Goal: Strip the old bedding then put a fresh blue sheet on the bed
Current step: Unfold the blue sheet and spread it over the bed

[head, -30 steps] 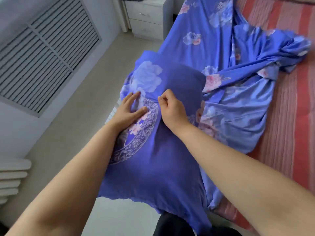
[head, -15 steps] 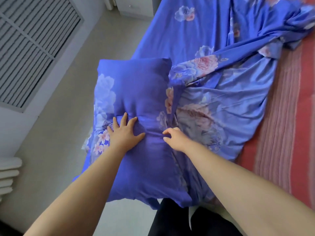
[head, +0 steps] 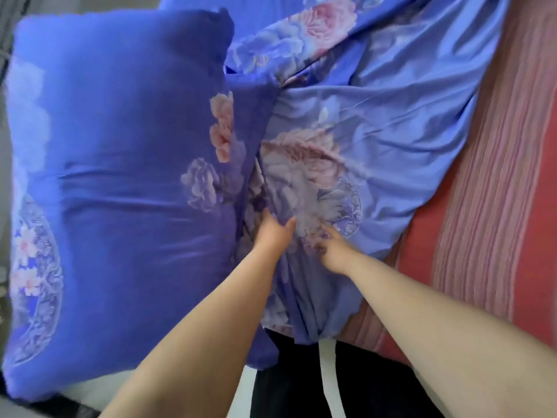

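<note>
the person's left hand (head: 272,233) reaches into the bunched folds of the blue floral sheet (head: 376,140) just right of the pillow (head: 120,176), thumb spread and the other fingers buried in cloth, so it appears to be grasping a fold, though the fingertips are hidden. the right hand (head: 333,251) sits just beside it with fingers curled into the same gathered fabric, pinching it. the sheet lies crumpled on the left part of the bed, with the red striped mattress cover (head: 497,206) bare to the right; the sheet's near end narrows to a gathered tail hanging over the near edge by the person's dark trousers (head: 289,381). its long axis runs from that near tail away to the far right, fanning wider as it goes. the pillow lies to the left, its long side running near to far. judging from this, the step in hand is finding an edge to spread the sheet. to do it well, each hand should work along one hem rather than a mid fold, then the hands should part sideways so the cloth opens flat, keeping the pillow off the fabric.
</note>
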Demonstrator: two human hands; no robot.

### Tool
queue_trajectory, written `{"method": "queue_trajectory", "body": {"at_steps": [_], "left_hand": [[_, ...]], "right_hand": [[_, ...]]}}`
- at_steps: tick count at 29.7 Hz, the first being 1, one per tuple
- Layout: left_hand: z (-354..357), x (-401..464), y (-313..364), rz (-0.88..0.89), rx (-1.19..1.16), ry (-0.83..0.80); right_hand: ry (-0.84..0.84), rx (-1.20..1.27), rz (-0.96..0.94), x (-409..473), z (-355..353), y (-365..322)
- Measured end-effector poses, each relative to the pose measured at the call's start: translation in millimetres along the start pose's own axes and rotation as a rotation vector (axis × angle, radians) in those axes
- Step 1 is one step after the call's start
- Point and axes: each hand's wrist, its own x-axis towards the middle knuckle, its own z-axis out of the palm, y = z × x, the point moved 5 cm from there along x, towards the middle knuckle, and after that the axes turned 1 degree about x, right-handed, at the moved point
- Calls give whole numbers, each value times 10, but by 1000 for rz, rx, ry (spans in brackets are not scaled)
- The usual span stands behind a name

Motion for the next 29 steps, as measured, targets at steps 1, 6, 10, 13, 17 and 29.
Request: {"method": "queue_trajectory", "body": {"at_steps": [1, 6, 10, 13, 17, 29], "left_hand": [[114, 120, -48, -62, 14, 51], [582, 499, -396, -208, -27, 332], [876, 235, -141, 63, -209, 601], [1203, -213, 75, 233, -262, 627], [2019, -1013, 401, 430, -236, 295], [4109, -3003, 130, 178, -161, -131]], "right_hand": [[7, 10, -21, -27, -20, 120], [135, 175, -134, -227, -182, 867], [290, 297, -124, -375, -380, 1358], [424, 522, -132, -447, -544, 1419], [360, 694, -154, -498, -631, 1208], [83, 1394, 82, -1442, -18, 2814]]}}
